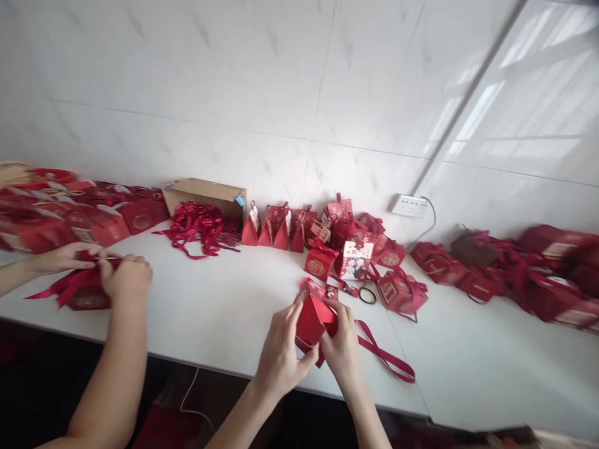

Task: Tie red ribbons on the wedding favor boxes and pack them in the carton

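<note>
Between my two hands, just over the front edge of the white table (224, 312), is a red paper gift box (309, 321), partly folded, with a gap showing in its side. My left hand (281, 346) grips its left side, thumb along the lower edge. On the right, my right hand (342, 340) holds the box with fingers curled over a flap. A dark red ribbon (386, 362) lies looped on the table beside my right hand. Just behind the box are small printed cards (332, 292) and a black ring (367, 295).
Finished-looking red boxes (321, 260) crowd the back middle, with more boxes (486, 268) at right. A cardboard carton (206, 189) spills red ribbons (199, 224). At left, a co-worker's hands (126, 277) handle a ribboned box (88, 292). A power strip (409, 206) is on the wall.
</note>
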`<action>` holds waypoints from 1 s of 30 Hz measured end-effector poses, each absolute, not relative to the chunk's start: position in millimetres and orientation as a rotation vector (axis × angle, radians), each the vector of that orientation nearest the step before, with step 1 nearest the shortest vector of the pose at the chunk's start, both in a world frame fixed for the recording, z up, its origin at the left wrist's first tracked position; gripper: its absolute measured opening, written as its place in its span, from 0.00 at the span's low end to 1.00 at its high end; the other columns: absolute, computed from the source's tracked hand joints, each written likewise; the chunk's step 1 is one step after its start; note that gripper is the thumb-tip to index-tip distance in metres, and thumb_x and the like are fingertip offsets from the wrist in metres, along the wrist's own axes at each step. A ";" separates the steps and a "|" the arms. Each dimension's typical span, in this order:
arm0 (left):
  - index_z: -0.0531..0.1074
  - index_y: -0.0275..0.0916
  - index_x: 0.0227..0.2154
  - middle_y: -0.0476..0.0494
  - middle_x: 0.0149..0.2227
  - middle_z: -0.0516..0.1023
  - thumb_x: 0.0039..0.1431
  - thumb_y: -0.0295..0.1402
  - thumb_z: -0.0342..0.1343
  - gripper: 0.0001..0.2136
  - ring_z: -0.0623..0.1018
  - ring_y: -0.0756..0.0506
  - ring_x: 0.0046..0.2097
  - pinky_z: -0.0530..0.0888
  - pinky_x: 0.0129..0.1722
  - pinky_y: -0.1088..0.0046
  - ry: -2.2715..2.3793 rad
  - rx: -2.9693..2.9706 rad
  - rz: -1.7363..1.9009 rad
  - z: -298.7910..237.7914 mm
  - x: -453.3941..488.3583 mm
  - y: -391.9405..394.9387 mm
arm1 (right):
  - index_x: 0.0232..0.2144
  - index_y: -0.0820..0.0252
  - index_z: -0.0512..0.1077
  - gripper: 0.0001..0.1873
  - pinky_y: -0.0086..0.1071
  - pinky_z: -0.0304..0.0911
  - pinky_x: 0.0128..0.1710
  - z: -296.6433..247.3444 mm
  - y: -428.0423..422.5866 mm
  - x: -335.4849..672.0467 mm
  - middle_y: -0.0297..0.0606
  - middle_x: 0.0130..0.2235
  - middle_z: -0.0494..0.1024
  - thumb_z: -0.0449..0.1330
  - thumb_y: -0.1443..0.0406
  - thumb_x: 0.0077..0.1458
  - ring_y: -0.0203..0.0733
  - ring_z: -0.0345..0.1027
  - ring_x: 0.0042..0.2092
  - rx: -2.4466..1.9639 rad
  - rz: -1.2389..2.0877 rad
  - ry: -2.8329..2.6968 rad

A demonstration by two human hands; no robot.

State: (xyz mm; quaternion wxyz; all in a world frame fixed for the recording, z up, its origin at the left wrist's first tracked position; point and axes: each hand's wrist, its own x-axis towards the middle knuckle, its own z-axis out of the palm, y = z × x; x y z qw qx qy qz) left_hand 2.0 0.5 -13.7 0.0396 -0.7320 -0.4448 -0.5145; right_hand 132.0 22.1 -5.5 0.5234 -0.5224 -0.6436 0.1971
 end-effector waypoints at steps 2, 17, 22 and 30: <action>0.51 0.33 0.60 0.31 0.50 0.67 0.53 0.27 0.56 0.32 0.71 0.39 0.50 0.75 0.46 0.61 -1.220 -2.177 -1.645 -15.3 2.7 4.6 | 0.45 0.56 0.66 0.22 0.43 0.68 0.43 -3.7 24.8 129.7 0.42 0.44 0.67 0.57 0.69 0.43 0.48 0.69 0.44 -1.274 0.468 -1.485; 0.54 0.38 0.57 0.33 0.53 0.66 0.54 0.23 0.47 0.26 0.69 0.40 0.55 0.73 0.49 0.58 -1.081 -2.425 -1.682 -16.1 18.7 27.7 | 0.55 0.57 0.60 0.30 0.41 0.67 0.45 3.3 7.8 157.7 0.44 0.52 0.67 0.49 0.70 0.47 0.46 0.65 0.49 -1.193 0.800 -1.328; 0.63 0.39 0.49 0.38 0.45 0.72 0.60 0.32 0.49 0.14 0.75 0.43 0.46 0.75 0.43 0.65 -1.588 -2.250 -1.999 -5.7 26.3 31.3 | 0.54 0.55 0.61 0.31 0.37 0.66 0.42 4.7 -0.4 164.2 0.44 0.56 0.64 0.48 0.73 0.45 0.47 0.61 0.56 -1.084 0.707 -1.514; 0.69 0.41 0.47 0.41 0.47 0.73 0.62 0.42 0.48 0.16 0.75 0.44 0.45 0.74 0.40 0.70 -1.929 -2.289 -2.207 14.1 13.4 32.9 | 0.46 0.57 0.67 0.18 0.35 0.67 0.37 -7.6 -0.6 169.8 0.44 0.51 0.71 0.48 0.70 0.53 0.45 0.68 0.48 -1.099 0.571 -1.423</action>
